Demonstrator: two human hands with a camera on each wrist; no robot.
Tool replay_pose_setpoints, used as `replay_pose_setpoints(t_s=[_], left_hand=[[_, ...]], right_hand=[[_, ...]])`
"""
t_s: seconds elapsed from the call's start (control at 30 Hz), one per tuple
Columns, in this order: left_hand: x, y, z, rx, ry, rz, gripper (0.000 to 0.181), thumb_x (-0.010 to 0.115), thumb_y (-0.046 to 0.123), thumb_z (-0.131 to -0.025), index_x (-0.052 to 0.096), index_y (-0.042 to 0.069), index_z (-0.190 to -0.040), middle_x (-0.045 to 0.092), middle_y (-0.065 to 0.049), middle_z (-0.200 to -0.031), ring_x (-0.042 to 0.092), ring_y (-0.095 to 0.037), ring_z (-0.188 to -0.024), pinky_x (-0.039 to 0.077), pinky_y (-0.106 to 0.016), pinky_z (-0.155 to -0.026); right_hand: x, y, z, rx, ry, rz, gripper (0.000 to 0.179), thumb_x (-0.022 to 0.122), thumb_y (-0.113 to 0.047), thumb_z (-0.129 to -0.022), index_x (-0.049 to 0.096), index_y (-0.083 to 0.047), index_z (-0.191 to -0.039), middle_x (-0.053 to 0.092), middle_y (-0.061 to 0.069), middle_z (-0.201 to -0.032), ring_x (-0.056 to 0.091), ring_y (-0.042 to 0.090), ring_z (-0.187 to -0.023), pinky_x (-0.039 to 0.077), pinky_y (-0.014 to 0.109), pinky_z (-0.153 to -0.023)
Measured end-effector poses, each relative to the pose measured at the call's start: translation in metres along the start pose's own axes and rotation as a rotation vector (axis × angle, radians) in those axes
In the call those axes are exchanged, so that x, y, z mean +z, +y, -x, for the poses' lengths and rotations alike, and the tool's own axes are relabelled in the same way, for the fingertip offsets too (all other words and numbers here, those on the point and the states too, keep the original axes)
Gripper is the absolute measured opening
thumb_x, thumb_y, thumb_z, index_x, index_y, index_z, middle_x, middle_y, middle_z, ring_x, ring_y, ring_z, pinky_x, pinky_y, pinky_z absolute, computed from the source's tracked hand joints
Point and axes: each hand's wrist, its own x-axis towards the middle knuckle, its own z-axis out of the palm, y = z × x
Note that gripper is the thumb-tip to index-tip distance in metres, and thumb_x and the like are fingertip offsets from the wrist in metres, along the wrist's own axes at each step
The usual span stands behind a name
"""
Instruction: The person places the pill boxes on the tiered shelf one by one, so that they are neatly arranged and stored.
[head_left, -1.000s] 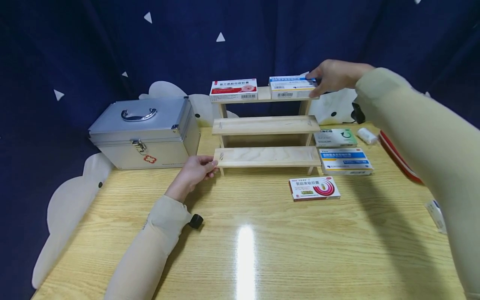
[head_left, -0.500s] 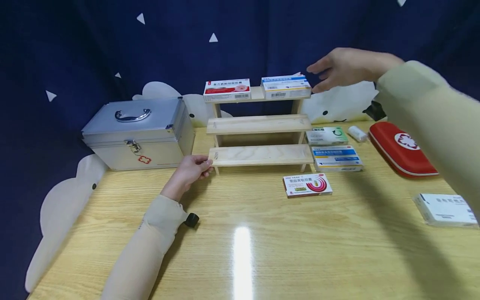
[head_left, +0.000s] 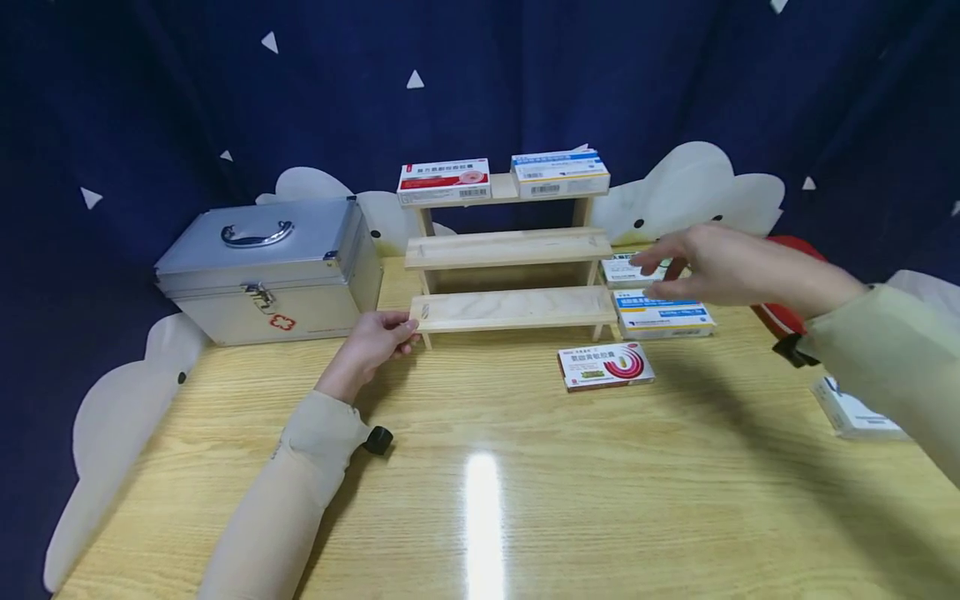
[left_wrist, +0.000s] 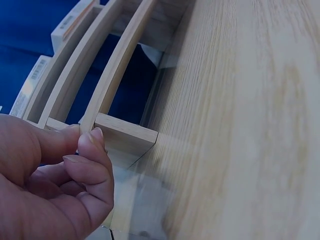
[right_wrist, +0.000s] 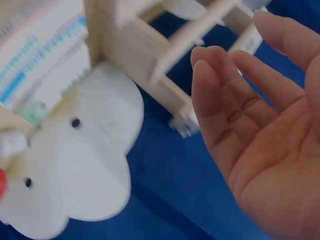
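Note:
My left hand pinches the left end of the lowest board of a three-step wooden rack; the left wrist view shows thumb and fingertips on the board's edge. On the top step lie a red-and-white medicine box and a blue-and-white medicine box. My right hand, fingers loosely bent and holding nothing, is over the table right of the rack. In the head view it partly covers a green-and-white medicine box and overlaps a second blue-and-white box.
A medicine box with pink-red arcs lies in front of the rack. At left stands a silver first-aid case. A red pouch and a white box lie at right, partly behind the right arm. A dark blue curtain hangs behind.
My right hand has let go of the blue-and-white box on the top step, then moved right and down toward the boxes beside the rack. The left hand keeps its pinch. The view has shifted slightly.

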Motion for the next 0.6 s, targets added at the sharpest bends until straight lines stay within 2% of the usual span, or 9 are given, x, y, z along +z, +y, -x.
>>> replay_pose_setpoints(t_s=[0.17, 0.33, 0.47, 0.6], left_hand=[[0.001, -0.001, -0.001, 0.002, -0.005, 0.000, 0.046, 0.050, 0.014, -0.105, 0.041, -0.009, -0.144, 0.060, -0.024, -0.117, 0.056, -0.014, -0.077, 0.050, -0.022, -0.067], [0.000, -0.001, -0.002, 0.004, 0.005, -0.001, 0.044, 0.050, 0.014, -0.105, 0.043, -0.008, -0.143, 0.061, -0.023, -0.115, 0.057, -0.013, -0.075, 0.050, -0.020, -0.065], [0.000, -0.002, -0.002, 0.002, 0.006, -0.001, 0.044, 0.050, 0.014, -0.105, 0.044, -0.008, -0.142, 0.062, -0.022, -0.113, 0.056, -0.011, -0.074, 0.049, -0.020, -0.063], [0.001, -0.002, -0.002, 0.001, 0.008, -0.003, 0.042, 0.050, 0.014, -0.105, 0.045, -0.008, -0.141, 0.063, -0.022, -0.112, 0.056, -0.011, -0.072, 0.049, -0.020, -0.063]], right_hand=[[0.038, 0.005, 0.020, -0.064, -0.001, -0.035, 0.043, 0.079, -0.016, -0.086, 0.067, -0.006, -0.126, 0.068, 0.008, -0.115, 0.066, 0.014, -0.088, 0.055, 0.030, -0.068], [0.072, 0.007, 0.025, -0.081, -0.047, -0.077, 0.050, 0.079, -0.015, -0.085, 0.064, -0.002, -0.131, 0.063, 0.013, -0.123, 0.065, 0.019, -0.093, 0.056, 0.032, -0.071], [0.089, 0.007, 0.024, -0.065, -0.067, -0.036, 0.054, 0.079, -0.019, -0.086, 0.061, -0.002, -0.134, 0.060, 0.017, -0.129, 0.064, 0.023, -0.097, 0.055, 0.042, -0.079], [0.099, 0.008, 0.025, -0.057, -0.078, -0.010, 0.055, 0.078, -0.019, -0.087, 0.059, 0.000, -0.135, 0.057, 0.021, -0.133, 0.062, 0.033, -0.110, 0.050, 0.053, -0.091]])
